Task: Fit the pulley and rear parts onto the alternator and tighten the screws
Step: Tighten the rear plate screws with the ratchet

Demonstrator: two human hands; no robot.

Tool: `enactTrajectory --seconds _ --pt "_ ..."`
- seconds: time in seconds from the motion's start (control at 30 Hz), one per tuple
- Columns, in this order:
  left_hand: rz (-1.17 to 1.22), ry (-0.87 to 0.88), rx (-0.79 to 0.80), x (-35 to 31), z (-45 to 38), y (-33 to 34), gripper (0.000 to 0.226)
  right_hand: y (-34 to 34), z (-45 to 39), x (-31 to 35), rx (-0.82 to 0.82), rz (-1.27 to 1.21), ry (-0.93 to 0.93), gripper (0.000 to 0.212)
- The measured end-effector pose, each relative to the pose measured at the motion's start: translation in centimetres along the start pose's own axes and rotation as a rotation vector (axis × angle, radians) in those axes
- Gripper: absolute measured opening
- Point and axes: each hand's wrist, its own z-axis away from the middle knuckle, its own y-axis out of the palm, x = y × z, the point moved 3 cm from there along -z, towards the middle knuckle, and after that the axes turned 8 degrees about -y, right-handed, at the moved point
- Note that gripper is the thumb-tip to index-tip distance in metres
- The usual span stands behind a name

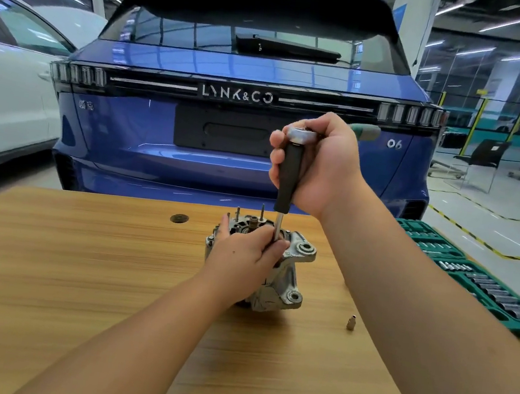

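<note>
A silver alternator point(288, 276) stands on end on the wooden table point(79, 255), its open rear face up with studs and screws point(262, 212) sticking out. My right hand point(319, 165) grips the head of a ratchet with a green handle point(365, 131) and the black extension point(288, 180) that points straight down. My left hand point(246, 254) lies on top of the alternator, its fingers pinching the extension's thin metal shaft point(277, 229) near the tip. The tip and the screw under it are hidden by my fingers.
A small loose socket point(351, 321) lies on the table to the right of the alternator. A dark round part point(179, 218) lies at the far edge. A green socket tray point(484, 292) sits at the right edge. A blue car point(246, 112) stands close behind the table.
</note>
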Motion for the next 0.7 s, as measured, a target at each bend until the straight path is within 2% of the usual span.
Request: enactTrajectory --seconds 0.07,0.13,0.27,0.37,0.43,0.47,0.57,0.7 --pt "0.017 -0.032 0.04 -0.2 0.0 -0.3 0.038 0.0 0.1 0.1 -0.009 -0.016 -0.08 0.017" --pt "0.039 -0.036 0.075 -0.3 -0.1 -0.4 0.035 -0.3 0.3 0.1 -0.05 0.096 -0.222 0.026" --pt "0.029 -0.024 0.117 -0.3 -0.2 -0.3 0.034 -0.6 1.4 0.7 -0.157 0.609 -0.566 0.028" --pt "0.012 -0.021 0.118 -0.4 0.0 -0.3 0.033 -0.2 2.2 1.3 -0.085 1.025 -0.758 0.024" --pt "0.012 -0.025 0.114 -0.3 0.1 -0.3 0.035 0.2 2.5 1.2 0.018 1.306 -0.756 0.02" --pt "0.014 -0.027 0.112 -0.2 0.1 -0.3 0.036 0.4 2.5 1.2 0.062 1.401 -0.708 0.025" --pt "0.049 -0.027 0.114 0.0 0.1 -0.2 0.042 1.1 2.8 1.3 0.228 1.464 -0.568 0.052" --pt "0.129 -0.041 0.139 0.5 -0.3 -0.5 0.049 2.5 2.7 1.0 0.396 1.547 -0.497 0.055"
